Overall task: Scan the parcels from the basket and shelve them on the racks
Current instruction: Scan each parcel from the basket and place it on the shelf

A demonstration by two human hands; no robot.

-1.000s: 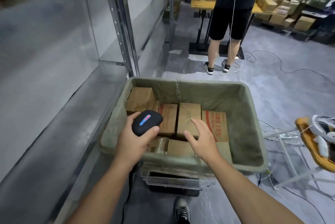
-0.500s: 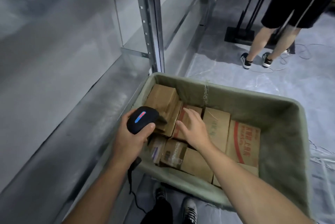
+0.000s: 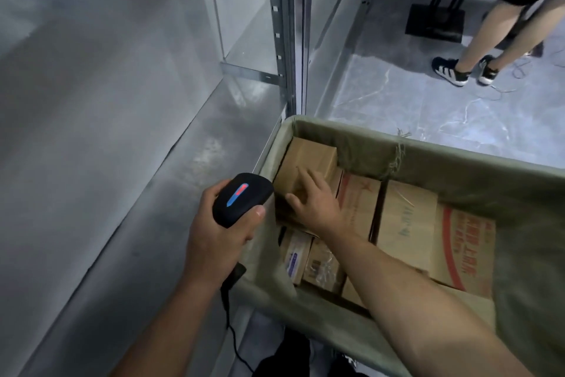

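Lying across the parcel, the right fingers seemingly touch it.

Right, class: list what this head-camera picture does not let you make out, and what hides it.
Head view throughout.
Window of the barcode scanner: faces away from the camera, gripped in the left hand.
Hold of the right hand on the plain cardboard box: blurred, grip or rest unclear.
Label on the taped parcel: too small to read.
Right end of the basket: cut off by the right edge.
The bystander above the thighs: cut off by the top edge.
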